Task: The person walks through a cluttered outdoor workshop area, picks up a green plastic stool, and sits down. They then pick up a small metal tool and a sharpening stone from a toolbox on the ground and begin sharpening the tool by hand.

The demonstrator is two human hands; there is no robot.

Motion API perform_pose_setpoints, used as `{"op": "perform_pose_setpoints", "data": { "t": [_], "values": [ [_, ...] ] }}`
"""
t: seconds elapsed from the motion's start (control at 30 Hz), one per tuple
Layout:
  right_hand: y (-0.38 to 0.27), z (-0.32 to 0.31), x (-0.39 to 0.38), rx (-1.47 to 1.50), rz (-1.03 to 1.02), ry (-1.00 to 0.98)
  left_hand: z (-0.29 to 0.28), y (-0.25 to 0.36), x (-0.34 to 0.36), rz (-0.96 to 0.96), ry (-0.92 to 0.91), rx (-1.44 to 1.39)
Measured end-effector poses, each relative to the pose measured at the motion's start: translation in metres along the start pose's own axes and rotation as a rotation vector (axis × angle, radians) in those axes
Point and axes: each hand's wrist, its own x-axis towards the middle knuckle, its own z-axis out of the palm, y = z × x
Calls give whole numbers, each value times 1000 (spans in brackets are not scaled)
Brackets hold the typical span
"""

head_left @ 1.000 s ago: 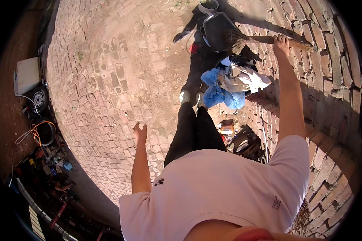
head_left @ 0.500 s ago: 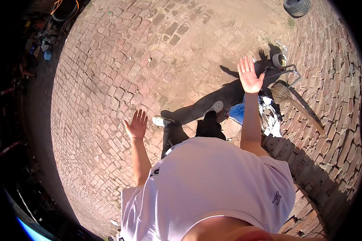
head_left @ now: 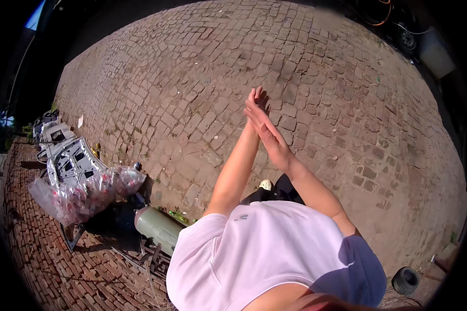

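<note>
My left hand (head_left: 255, 102) and my right hand (head_left: 269, 133) meet palm to palm ahead of my body, their fingers stretched out; the right hand is in front and partly hides the left. Neither visibly holds anything. Below them are my white shoe (head_left: 266, 184) and dark trousers.
Cobbled paving (head_left: 192, 119) surrounds me. At left lie clear bags of mixed items (head_left: 93, 194), metal panels (head_left: 72, 163) and a green cylinder (head_left: 158, 228) beside a brick wall (head_left: 52, 269). A tyre (head_left: 404, 281) lies at lower right; a white container (head_left: 435, 54) and wheel stand upper right.
My right hand let go of the broom a moment ago. Both hands opened apart, then came together. The view has turned, so the broom, dustpan and blue bags are out of sight.
</note>
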Motion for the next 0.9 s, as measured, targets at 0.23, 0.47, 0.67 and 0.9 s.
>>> {"op": "perform_pose_setpoints", "data": {
  "t": [0.23,0.47,0.67,0.9],
  "values": [
    [108,-126,276,-627,-262,-194,47,98,161,140,-907,-225],
    [80,-254,553,751,298,-564,175,278,362,742,-471,97],
    [50,-359,772,977,735,-360,152,333,603,1182,34,1338],
    [90,-630,1058,264,156,65,-104,336,809,167,1198,565]
  ]
}}
